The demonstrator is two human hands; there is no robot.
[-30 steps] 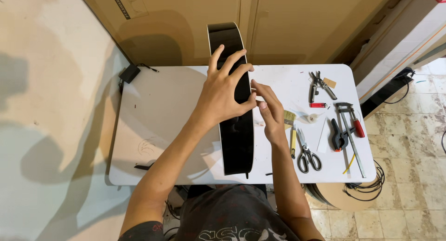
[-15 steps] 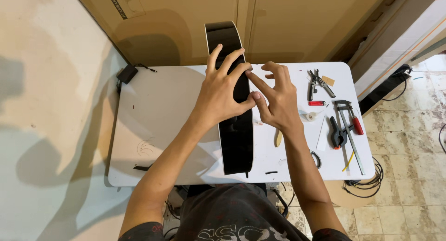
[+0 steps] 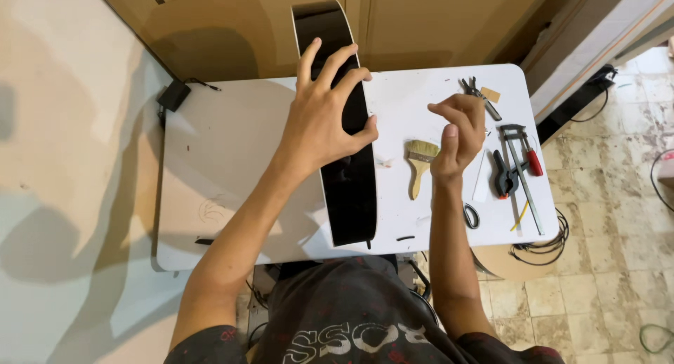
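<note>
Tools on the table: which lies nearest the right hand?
The paintbrush, with pale bristles and a wooden handle, just beside the right hand; the clamps and pliers lie farther off.
</note>
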